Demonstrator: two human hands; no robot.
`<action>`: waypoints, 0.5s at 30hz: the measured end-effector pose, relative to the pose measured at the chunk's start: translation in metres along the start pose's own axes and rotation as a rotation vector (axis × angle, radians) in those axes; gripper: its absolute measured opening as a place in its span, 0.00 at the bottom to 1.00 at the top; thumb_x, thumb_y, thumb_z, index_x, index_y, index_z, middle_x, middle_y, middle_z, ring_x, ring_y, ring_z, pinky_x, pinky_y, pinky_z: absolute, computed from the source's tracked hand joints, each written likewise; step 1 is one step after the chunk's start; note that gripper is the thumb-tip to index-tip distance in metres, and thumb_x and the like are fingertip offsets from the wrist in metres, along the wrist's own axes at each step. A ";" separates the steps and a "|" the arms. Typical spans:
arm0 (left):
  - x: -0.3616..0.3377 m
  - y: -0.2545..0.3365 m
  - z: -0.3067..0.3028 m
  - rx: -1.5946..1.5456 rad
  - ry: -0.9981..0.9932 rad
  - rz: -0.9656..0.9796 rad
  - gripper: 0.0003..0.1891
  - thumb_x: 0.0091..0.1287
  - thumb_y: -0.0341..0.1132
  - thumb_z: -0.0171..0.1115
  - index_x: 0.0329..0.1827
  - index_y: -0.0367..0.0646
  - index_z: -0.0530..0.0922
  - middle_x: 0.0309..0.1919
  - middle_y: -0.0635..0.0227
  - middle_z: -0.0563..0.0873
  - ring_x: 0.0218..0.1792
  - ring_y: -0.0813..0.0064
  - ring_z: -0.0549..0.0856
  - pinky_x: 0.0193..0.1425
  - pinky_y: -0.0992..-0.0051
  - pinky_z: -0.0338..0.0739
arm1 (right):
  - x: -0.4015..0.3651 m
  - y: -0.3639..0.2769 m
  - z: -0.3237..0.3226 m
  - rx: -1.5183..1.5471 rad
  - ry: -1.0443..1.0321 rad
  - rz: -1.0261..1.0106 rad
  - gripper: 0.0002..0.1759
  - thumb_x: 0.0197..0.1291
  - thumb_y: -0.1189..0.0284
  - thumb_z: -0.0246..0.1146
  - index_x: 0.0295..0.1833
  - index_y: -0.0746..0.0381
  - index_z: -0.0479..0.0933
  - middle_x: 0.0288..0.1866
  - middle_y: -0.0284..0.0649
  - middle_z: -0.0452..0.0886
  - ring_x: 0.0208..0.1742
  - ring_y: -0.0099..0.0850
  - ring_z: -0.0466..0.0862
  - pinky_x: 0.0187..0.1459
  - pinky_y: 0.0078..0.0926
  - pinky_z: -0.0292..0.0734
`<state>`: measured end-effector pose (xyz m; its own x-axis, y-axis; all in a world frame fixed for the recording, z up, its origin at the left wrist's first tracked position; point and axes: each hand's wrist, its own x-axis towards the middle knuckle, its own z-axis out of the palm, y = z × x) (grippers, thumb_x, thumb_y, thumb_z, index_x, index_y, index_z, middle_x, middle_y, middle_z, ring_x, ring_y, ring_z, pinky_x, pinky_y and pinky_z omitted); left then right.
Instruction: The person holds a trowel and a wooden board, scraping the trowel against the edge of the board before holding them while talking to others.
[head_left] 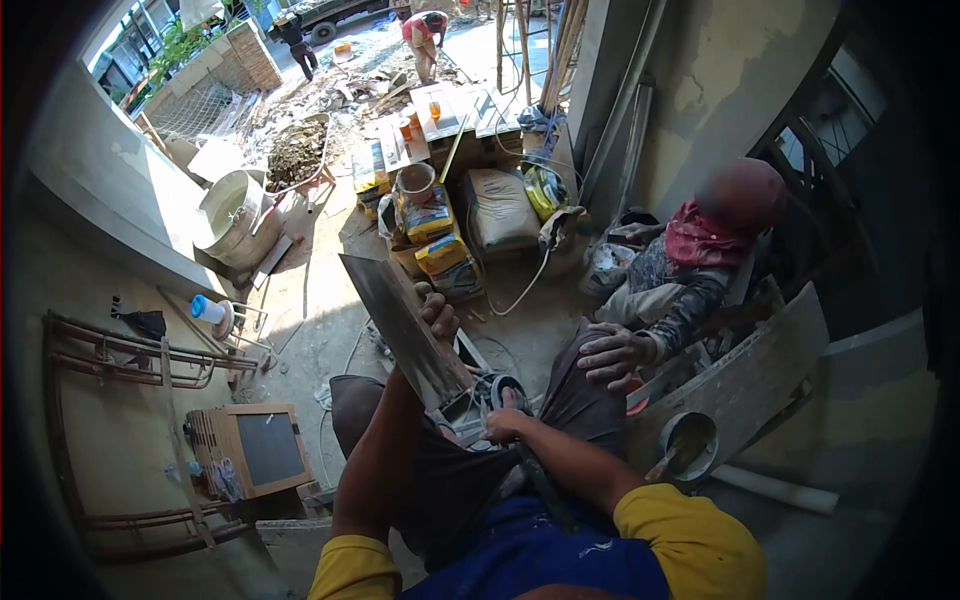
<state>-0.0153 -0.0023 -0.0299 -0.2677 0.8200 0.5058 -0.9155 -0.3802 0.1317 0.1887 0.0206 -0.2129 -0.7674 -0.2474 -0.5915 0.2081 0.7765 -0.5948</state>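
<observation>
My left hand [440,318], raised in front of me, has its fingers closed around the edge of a long flat tile [400,325] with a dark grey face, held tilted. Lower down, between my knees, my right hand [503,426] is closed on what looks like an angle grinder [532,468], its dark body running back towards my belly. A round rim [510,378] shows just beyond that hand, with a foot partly visible inside it. The tile and the round rim are apart. The grinder's grip is mostly hidden by my fingers.
A co-worker in a red cap [750,195] sits close on my right, one gloved hand [612,355] by my knee. Ahead stand cement bags [503,208], a bucket [415,182], a large tub [240,218] and a rubble-filled wheelbarrow [297,155]. A pot [690,445] stands right.
</observation>
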 end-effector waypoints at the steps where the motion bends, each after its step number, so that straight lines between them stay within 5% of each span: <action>1: 0.001 -0.001 0.003 0.011 0.020 0.009 0.21 0.72 0.39 0.46 0.62 0.35 0.66 0.35 0.66 0.74 0.35 0.71 0.75 0.43 0.74 0.69 | 0.000 -0.001 -0.002 -0.007 -0.014 -0.017 0.21 0.54 0.55 0.60 0.31 0.65 0.82 0.36 0.52 0.82 0.42 0.48 0.82 0.43 0.43 0.74; 15: 0.004 -0.004 -0.001 0.003 0.033 0.002 0.21 0.72 0.39 0.46 0.63 0.35 0.66 0.35 0.67 0.74 0.36 0.72 0.74 0.42 0.74 0.69 | 0.004 0.010 0.009 -0.033 0.057 0.028 0.22 0.53 0.55 0.61 0.35 0.65 0.82 0.38 0.53 0.82 0.43 0.49 0.81 0.46 0.44 0.74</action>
<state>-0.0130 0.0023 -0.0290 -0.2795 0.8326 0.4781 -0.9141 -0.3831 0.1330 0.1935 0.0219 -0.2262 -0.7948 -0.1929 -0.5754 0.2106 0.8015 -0.5596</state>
